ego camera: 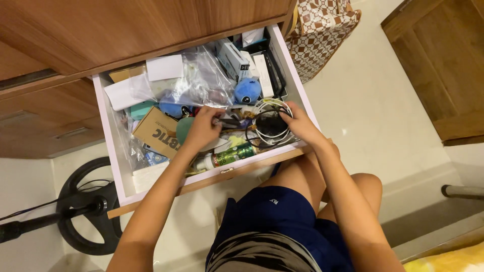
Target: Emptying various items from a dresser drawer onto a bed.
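In the open drawer [113, 151], my left hand [202, 128] pinches a small item I cannot identify; my right hand [297, 122] grips coiled cables [269, 121].

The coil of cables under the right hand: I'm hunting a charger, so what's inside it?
Inside the coil of cables sits a dark, blocky item; the right hand covers its edge, so its kind is unclear.

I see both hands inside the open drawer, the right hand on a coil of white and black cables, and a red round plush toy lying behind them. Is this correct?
Not quite: the round plush toy is blue, not red, as the head view shows. The rest holds: both hands are inside the open drawer, the left hand among the small items and the right hand on the coil of white and black cables.
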